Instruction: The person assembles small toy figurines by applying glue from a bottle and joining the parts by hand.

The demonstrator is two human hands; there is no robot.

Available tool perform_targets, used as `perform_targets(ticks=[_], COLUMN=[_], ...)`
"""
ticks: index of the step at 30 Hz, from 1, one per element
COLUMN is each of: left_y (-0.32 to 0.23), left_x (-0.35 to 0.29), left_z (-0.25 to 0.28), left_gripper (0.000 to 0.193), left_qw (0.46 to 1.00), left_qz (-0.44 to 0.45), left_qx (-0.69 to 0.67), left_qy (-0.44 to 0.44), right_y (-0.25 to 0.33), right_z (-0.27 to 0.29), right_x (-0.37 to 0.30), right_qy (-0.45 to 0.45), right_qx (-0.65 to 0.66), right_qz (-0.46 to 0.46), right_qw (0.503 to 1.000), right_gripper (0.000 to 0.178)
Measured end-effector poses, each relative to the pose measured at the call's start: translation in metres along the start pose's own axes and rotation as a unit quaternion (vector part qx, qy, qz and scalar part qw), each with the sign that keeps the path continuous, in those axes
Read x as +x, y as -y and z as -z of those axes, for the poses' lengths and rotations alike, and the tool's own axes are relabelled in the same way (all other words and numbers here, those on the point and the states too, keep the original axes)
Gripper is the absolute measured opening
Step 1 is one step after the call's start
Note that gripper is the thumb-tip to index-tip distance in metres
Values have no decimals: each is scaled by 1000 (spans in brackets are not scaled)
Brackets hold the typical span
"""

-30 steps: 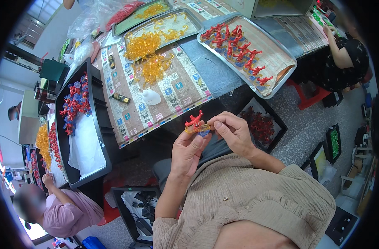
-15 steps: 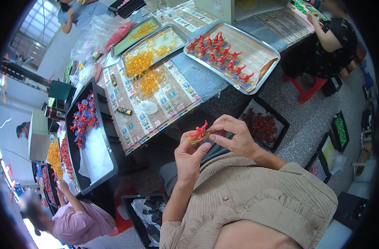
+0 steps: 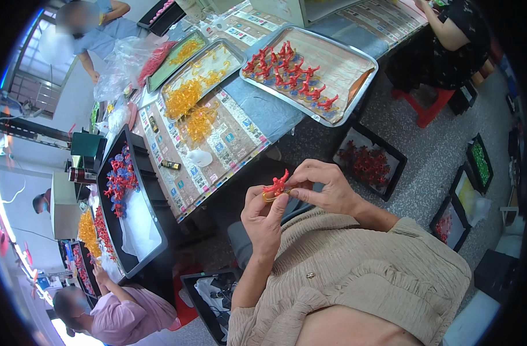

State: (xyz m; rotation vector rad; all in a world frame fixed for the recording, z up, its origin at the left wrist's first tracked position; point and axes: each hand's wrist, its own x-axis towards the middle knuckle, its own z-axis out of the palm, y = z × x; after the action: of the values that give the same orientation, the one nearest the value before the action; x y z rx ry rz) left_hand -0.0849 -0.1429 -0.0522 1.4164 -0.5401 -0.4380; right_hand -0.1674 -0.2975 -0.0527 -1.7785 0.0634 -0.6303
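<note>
A small red plastic figure (image 3: pixel 276 182) with a clear yellow piece at its base is held in front of my body. My left hand (image 3: pixel 262 216) is closed round it, thumb pressing up against the base. My right hand (image 3: pixel 324 187) pinches at the right end of the yellow piece; the fingertips cover most of what they grip. Ahead, on the table, a metal tray (image 3: pixel 356 78) carries rows of similar red figures (image 3: pixel 292 75) with blue and yellow parts. Left of it, clear yellow pieces (image 3: pixel 184 98) lie heaped on a second tray (image 3: pixel 236 53) and spill onto the table.
A white bottle (image 3: pixel 200 157) and a small dark bottle (image 3: pixel 170 165) stand near the table edge. To the left, a black bin (image 3: pixel 154 254) holds red and blue figures. Another black bin (image 3: pixel 399 179) of red parts sits on the floor at right. Co-workers sit left and right.
My left thumb has moved up against the figure's base, and the right fingers have shifted slightly at the yellow piece. The whole view has tilted a little.
</note>
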Motion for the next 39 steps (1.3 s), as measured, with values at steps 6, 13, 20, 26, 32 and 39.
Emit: perform_targets(ticks=[6, 13, 20, 26, 32, 39], left_y=[9, -1, -7, -15, -10, -11], left_x=[1, 7, 15, 24, 32, 42], left_z=[-7, -18, -19, -14, -7, 9], left_gripper=[26, 36, 29, 29, 39, 61], left_qw=[977, 973, 992, 990, 988, 979], left_qz=[132, 172, 93, 84, 63, 139], left_qx=[-162, -130, 6, 30, -2, -65], left_qy=[46, 83, 88, 109, 144, 134], right_y=[-5, -11, -13, -11, -5, -9], right_z=[16, 26, 27, 24, 37, 115], right_x=[-7, -12, -8, 13, 28, 58], right_qy=[3, -24, -49, -47, 57, -243], right_qx=[35, 57, 85, 162, 219, -4], right_qz=[-61, -77, -101, -165, -184, -162], right_qw=[998, 995, 990, 972, 956, 956], right_gripper=[16, 15, 18, 22, 20, 16])
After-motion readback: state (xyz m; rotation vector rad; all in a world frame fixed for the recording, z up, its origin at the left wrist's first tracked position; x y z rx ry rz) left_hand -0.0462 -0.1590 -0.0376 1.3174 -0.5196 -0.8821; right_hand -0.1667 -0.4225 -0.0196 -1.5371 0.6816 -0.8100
